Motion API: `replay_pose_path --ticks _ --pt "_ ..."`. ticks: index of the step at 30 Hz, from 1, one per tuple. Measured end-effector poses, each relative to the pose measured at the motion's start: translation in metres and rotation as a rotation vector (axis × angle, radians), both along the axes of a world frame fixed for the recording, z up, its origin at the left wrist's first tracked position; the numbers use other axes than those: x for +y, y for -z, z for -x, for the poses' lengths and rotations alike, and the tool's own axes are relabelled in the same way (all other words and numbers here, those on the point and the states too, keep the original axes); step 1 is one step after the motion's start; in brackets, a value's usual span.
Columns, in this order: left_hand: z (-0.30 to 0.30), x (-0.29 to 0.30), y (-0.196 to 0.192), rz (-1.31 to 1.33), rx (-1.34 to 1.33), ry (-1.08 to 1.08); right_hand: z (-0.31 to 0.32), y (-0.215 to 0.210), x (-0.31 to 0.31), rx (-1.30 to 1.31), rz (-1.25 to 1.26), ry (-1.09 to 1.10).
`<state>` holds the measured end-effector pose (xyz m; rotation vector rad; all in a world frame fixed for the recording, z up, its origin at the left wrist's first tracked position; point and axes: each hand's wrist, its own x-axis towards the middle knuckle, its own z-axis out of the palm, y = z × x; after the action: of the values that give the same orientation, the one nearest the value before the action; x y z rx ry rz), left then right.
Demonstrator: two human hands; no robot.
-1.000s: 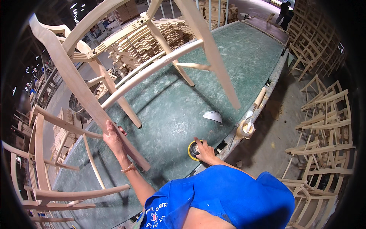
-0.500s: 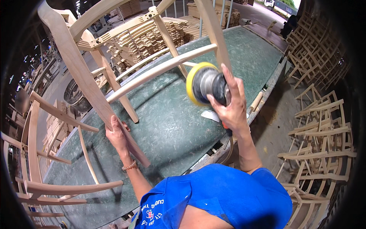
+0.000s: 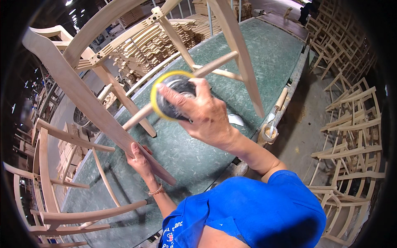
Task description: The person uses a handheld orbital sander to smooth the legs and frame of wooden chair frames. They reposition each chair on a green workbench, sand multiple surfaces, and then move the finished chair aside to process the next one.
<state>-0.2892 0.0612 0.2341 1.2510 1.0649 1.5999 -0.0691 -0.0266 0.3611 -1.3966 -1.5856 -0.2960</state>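
Note:
A bare wooden chair frame [image 3: 82, 93] stands upside down on the green workbench [image 3: 273, 49]. My left hand [image 3: 140, 159] grips its long leg near the lower end. My right hand [image 3: 202, 111] holds a round sander with a yellow pad [image 3: 167, 99], pressed against the chair's round rung [image 3: 215, 64]. My blue sleeve fills the lower middle of the view.
Another chair frame [image 3: 62, 206] lies at the bench's left end. Stacks of wooden parts [image 3: 144, 45] sit behind the bench. Many unfinished chair frames [image 3: 351, 136] are piled on the floor at right. A roll of tape [image 3: 268, 133] and a white scrap [image 3: 235, 120] rest near the bench edge.
My right hand lifted the sander from the bench edge and brought it left onto the chair's rung. My left hand kept its grip on the leg.

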Motion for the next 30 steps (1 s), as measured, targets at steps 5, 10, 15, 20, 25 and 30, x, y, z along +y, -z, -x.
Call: replay_pose_path --ticks 5,10,15,20,25,30 --pt "0.001 -0.002 0.007 -0.017 -0.016 -0.031 -0.006 0.004 -0.012 0.066 0.041 0.088" --pt "-0.005 -0.005 0.006 -0.036 -0.027 -0.023 -0.002 0.015 -0.011 0.017 -0.006 -0.02" --pt "-0.001 -0.002 0.007 -0.023 -0.006 0.016 -0.015 0.015 -0.009 0.061 -0.086 0.133" --pt "-0.007 -0.002 0.001 0.013 -0.009 -0.005 0.0 0.034 -0.011 0.064 -0.054 -0.02" --pt "-0.002 0.004 -0.002 -0.011 0.011 0.002 -0.008 0.024 -0.006 0.158 -0.048 0.04" --pt "-0.007 0.006 -0.008 -0.002 0.012 0.017 -0.007 0.039 0.007 0.177 -0.153 0.102"
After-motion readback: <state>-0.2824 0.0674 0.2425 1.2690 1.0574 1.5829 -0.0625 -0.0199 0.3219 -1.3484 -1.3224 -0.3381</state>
